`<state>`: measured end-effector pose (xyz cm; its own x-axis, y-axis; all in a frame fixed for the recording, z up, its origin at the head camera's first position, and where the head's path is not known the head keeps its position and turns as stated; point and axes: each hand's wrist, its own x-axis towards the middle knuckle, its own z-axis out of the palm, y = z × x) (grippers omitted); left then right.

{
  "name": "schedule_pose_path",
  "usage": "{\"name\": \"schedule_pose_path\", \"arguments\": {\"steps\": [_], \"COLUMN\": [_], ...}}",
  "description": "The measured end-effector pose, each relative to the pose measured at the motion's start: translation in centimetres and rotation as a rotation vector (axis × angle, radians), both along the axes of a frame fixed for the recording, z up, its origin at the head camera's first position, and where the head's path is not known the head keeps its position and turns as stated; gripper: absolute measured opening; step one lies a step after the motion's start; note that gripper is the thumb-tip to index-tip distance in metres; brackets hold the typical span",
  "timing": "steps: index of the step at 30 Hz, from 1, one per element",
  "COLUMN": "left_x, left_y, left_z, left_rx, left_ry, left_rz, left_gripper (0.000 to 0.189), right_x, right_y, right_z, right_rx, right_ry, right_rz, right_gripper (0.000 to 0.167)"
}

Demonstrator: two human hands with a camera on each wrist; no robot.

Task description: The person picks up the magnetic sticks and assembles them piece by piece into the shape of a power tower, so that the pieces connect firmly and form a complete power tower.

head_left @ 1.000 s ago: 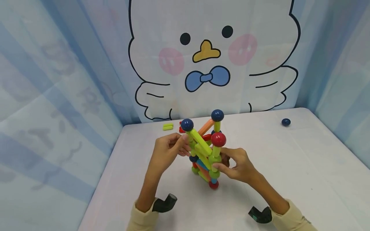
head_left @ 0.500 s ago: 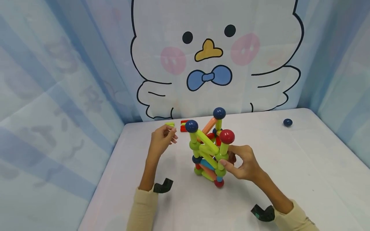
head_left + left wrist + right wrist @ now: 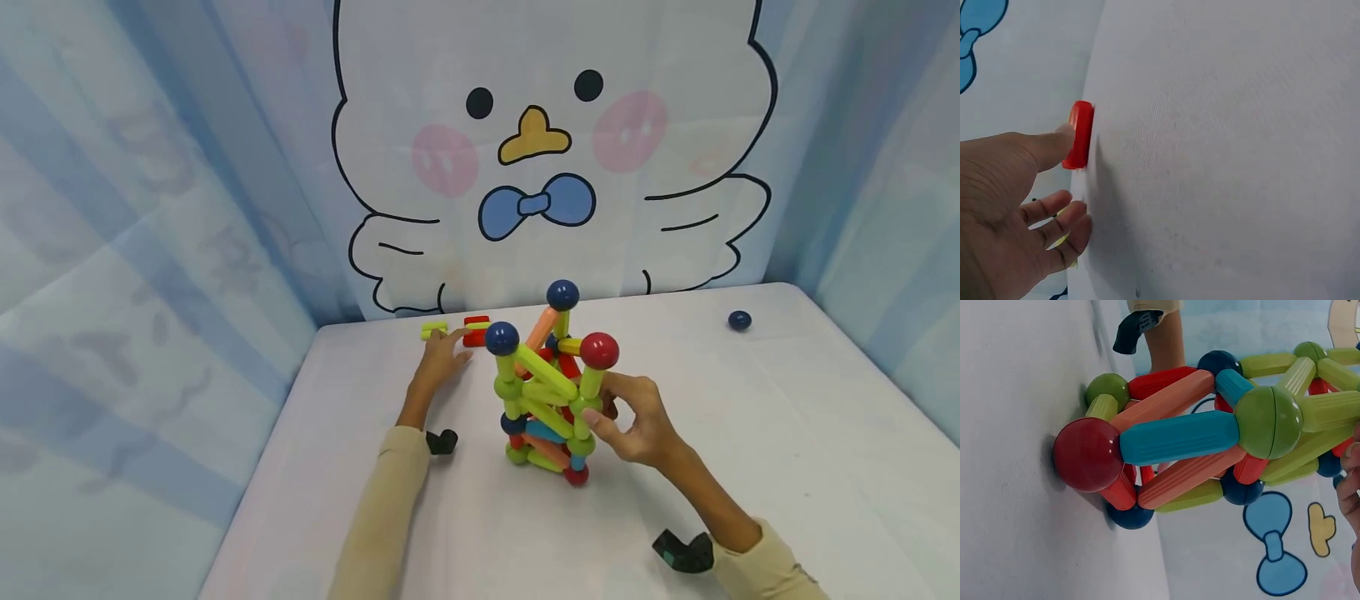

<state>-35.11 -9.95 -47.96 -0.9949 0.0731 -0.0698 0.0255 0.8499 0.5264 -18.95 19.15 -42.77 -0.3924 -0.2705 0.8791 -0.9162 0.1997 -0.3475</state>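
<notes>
A tower of coloured rods and balls [image 3: 546, 372], a ball-and-stick building toy, stands upright on the white table. My right hand [image 3: 637, 421] grips its near right column at a green rod, thumb in front; only its fingertips [image 3: 1349, 487] edge into the right wrist view. Blue, red and green balls join the rods there, the lowest resting on the tabletop. At the back left, my left hand [image 3: 441, 360] reaches over light green rods [image 3: 433, 327] beside red rods [image 3: 476, 338]. In the left wrist view its fingers are loosely spread, the thumb overlapping a red rod [image 3: 1082, 134].
A single dark blue ball [image 3: 739, 321] lies at the back right of the table [image 3: 750, 433]. Behind the table's far edge hangs a curtain [image 3: 525, 267] printed with a cartoon bird. Black cameras [image 3: 682, 552] sit on both wrists.
My left hand has let go of the tower's left column and moved away to the rods at the back left. The tower has turned and shifted slightly right, still held by my right hand.
</notes>
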Motion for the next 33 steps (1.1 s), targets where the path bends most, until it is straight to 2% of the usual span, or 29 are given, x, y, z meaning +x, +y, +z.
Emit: {"name": "schedule_pose_path", "arguments": {"steps": [5, 8, 11, 13, 15, 18, 22, 25, 27, 29, 33], "left_x": [-0.1, 0.1, 0.5, 0.9, 1.4, 2.6, 5.3, 7.5, 8.9, 10.0, 11.5], "left_y": [0.7, 1.1, 1.4, 1.6, 1.8, 2.1, 2.8, 3.2, 3.5, 3.7, 3.9], "left_z": [-0.3, -0.3, -0.1, 0.2, 1.0, 3.5, 8.3, 11.8, 13.7, 15.1, 16.6], "left_rx": [-0.046, -0.086, -0.114, -0.078, 0.029, 0.286, 0.673, 0.902, 1.010, 1.081, 1.144], "left_ry": [0.016, 0.058, 0.077, 0.092, 0.109, 0.114, 0.064, 0.054, 0.069, 0.074, 0.060], "left_rz": [0.021, -0.011, -0.046, -0.056, -0.063, -0.073, -0.100, -0.154, -0.197, -0.225, -0.283], "left_gripper": [0.036, 0.026, 0.024, 0.025, 0.026, 0.028, 0.034, 0.038, 0.037, 0.036, 0.035], "right_x": [0.2, 0.3, 0.3, 0.3, 0.3, 0.3, 0.4, 0.4, 0.4, 0.4, 0.4], "right_y": [-0.3, -0.3, -0.3, -0.3, -0.3, -0.3, -0.2, -0.1, 0.0, 0.0, 0.0], "right_z": [-0.1, -0.1, -0.2, -0.2, -0.2, -0.1, 0.1, 0.3, 0.4, 0.4, 0.3], "right_rx": [0.000, -0.006, -0.014, -0.012, -0.011, -0.006, 0.010, 0.026, 0.033, 0.035, 0.043], "right_ry": [-0.015, -0.020, -0.021, -0.021, -0.018, -0.016, -0.024, -0.034, -0.041, -0.044, -0.053], "right_rz": [0.014, 0.010, 0.004, 0.004, 0.007, 0.009, 0.002, -0.001, -0.004, -0.003, -0.008], "right_gripper": [0.022, 0.023, 0.024, 0.025, 0.026, 0.026, 0.025, 0.025, 0.024, 0.024, 0.024]}}
